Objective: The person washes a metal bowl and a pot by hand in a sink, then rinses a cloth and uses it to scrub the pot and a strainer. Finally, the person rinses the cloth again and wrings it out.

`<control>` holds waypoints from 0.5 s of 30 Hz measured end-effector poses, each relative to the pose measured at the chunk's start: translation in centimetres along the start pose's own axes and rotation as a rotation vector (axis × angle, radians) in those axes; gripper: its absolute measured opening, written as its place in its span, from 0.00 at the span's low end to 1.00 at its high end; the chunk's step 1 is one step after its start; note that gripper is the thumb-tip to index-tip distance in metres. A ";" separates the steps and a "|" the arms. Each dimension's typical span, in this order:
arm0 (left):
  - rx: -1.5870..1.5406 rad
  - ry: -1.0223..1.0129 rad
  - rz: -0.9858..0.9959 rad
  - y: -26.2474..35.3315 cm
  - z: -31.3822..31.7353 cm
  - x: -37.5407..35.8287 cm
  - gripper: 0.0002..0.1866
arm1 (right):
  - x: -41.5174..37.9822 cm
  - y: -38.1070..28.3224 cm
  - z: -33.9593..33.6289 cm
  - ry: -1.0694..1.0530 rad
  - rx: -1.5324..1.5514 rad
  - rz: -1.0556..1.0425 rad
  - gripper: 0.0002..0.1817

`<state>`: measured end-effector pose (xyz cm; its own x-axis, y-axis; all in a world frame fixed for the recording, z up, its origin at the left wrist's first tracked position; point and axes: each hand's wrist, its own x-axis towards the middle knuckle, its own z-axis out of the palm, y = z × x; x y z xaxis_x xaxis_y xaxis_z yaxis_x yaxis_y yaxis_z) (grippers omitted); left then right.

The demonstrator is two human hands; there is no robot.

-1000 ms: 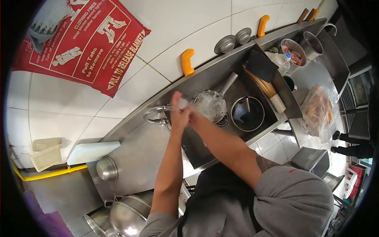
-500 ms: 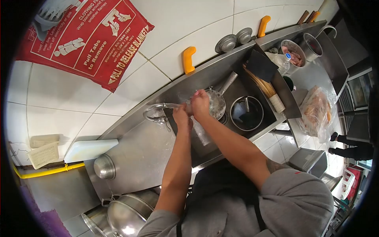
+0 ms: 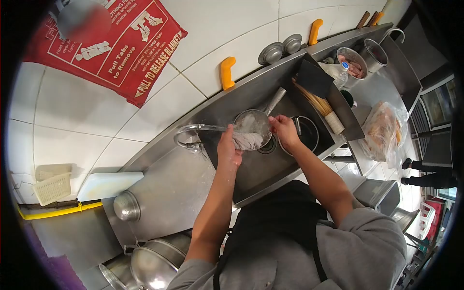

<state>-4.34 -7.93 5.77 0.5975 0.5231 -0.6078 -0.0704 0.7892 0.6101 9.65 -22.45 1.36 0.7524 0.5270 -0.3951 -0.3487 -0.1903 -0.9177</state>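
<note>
A saucepan point(image 3: 254, 121) with a long metal handle point(image 3: 275, 100) sits in the sink, with cloudy water or suds inside. My left hand point(image 3: 229, 149) is closed round a wet, crumpled greyish-white cloth point(image 3: 247, 141), which hangs over the pan's near side. Beside it, the curved tap point(image 3: 188, 129) ends close to my left fingers. The fingers of my right hand point(image 3: 285, 130) are pinched at the pan's right rim. A round glass-lidded pot point(image 3: 311, 141) stands partly behind my right hand.
A divider box with wooden skewers point(image 3: 316, 102) borders the sink on the right. Beyond lie a bowl of raw meat point(image 3: 355, 63) and a bagged item point(image 3: 382, 131). A metal bowl point(image 3: 127, 206) rests on the left drainboard, and yellow-orange handles point(image 3: 227, 73) stand along the wall.
My hands, close together at the tap before, are now apart. The right one has moved right to the pan's rim, and the cloth shows below my left hand.
</note>
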 end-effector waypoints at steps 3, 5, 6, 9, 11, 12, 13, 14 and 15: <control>0.045 -0.086 -0.031 -0.5 0.2 -0.7 0.24 | -0.6 0.4 -0.8 -0.153 -0.215 -0.039 0.21; 0.101 -0.087 -0.079 -0.6 0.1 -0.4 0.22 | -0.9 1.3 -0.5 -0.258 -0.237 -0.239 0.22; 0.069 -0.094 -0.080 -0.2 0.6 -0.9 0.21 | -2.4 0.6 1.0 -0.278 -0.228 -0.407 0.23; 0.065 -0.107 0.001 0.6 1.2 -1.8 0.18 | -5.1 -2.2 1.6 -0.435 -0.037 -0.322 0.22; 0.178 -0.102 0.172 0.9 -1.1 0.4 0.14 | -4.6 -1.3 1.1 -0.463 0.146 -0.094 0.20; 0.224 0.007 0.245 1.5 -0.9 0.1 0.09 | -4.5 -1.0 0.9 -0.447 0.232 -0.057 0.19; 0.194 0.019 0.234 2.1 -1.5 0.6 0.08 | -4.4 -0.7 0.7 -0.430 0.319 -0.021 0.18; 0.164 0.031 0.221 2.7 -2.5 1.6 0.07 | -4.5 -0.5 0.5 -0.412 0.405 0.016 0.17; 0.135 0.041 0.206 3.2 -3.4 2.4 0.06 | -4.7 -0.4 0.3 -0.408 0.448 0.013 0.17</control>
<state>-5.87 -3.09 4.51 0.5483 0.6833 -0.4822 -0.0786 0.6161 0.7837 6.10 -24.58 3.57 0.5021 0.8191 -0.2775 -0.6249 0.1218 -0.7712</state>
